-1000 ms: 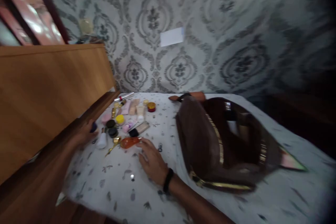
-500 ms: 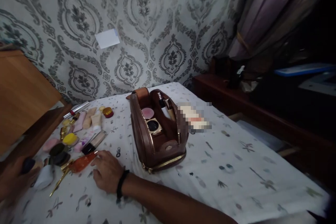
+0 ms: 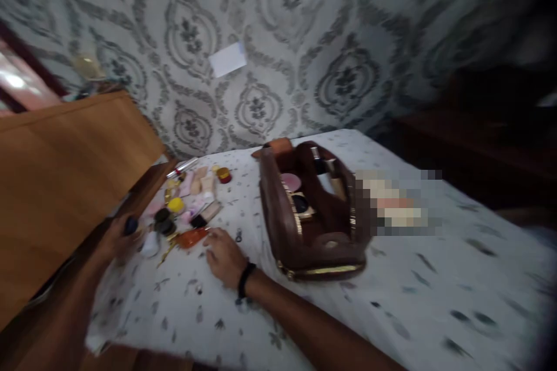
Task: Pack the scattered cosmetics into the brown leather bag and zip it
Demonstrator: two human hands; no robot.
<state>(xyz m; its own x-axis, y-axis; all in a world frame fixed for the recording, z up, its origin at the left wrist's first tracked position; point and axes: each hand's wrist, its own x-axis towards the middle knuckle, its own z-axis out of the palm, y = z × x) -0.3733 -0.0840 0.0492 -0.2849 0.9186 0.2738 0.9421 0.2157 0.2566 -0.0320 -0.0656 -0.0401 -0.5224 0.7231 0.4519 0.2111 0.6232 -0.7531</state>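
My left hand (image 3: 116,239) is closed around a small dark blue bottle (image 3: 131,225) at the left edge of the white patterned cloth (image 3: 304,307). My right hand (image 3: 224,257), with a black band on the wrist, rests on the cloth with its fingertips touching an orange translucent bottle (image 3: 191,237). Behind both hands lies a cluster of small cosmetics (image 3: 187,200): tubes, jars, a yellow lid, a red-lidded pot. An open brown toiletry bag (image 3: 313,214) with gold zippers stands to the right, with compacts and bottles inside.
A wooden headboard or cabinet (image 3: 65,168) rises along the left. Patterned wallpaper (image 3: 304,52) with a white rectangle (image 3: 227,59) is behind. A pixelated item (image 3: 391,203) lies right of the bag. Dark furniture (image 3: 478,139) stands at the far right.
The view swung right and then back left, blurring now. Both hands stayed where they were, left on the blue bottle, right by the orange bottle.
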